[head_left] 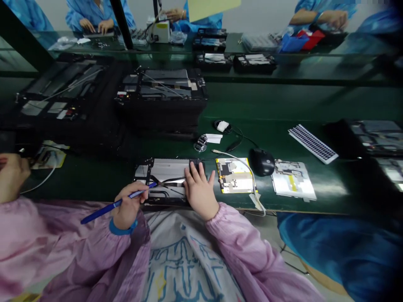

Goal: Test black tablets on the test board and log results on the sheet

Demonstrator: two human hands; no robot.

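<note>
A thin tablet-like device (168, 168) lies opened at the table's front edge, showing a silver plate, black frame and dark cables. My left hand (126, 208), with a blue band at the wrist, is closed around a slim blue pen-shaped tool (102, 213). The tool's narrow tip points right, over the device's left part near the cables; whether it touches them I cannot tell. Flat on the device's right side rests my right hand (201, 193), fingers spread. Its palm and fingers cover part of the frame.
Tall stacks of similar devices (163, 90) stand behind and at left. To the right are a yellow-edged panel (237, 178), a white cable, a black mouse (262, 162), a silver panel (292, 182) and a label sheet (313, 143). A neighbour's hand (14, 176) is at far left.
</note>
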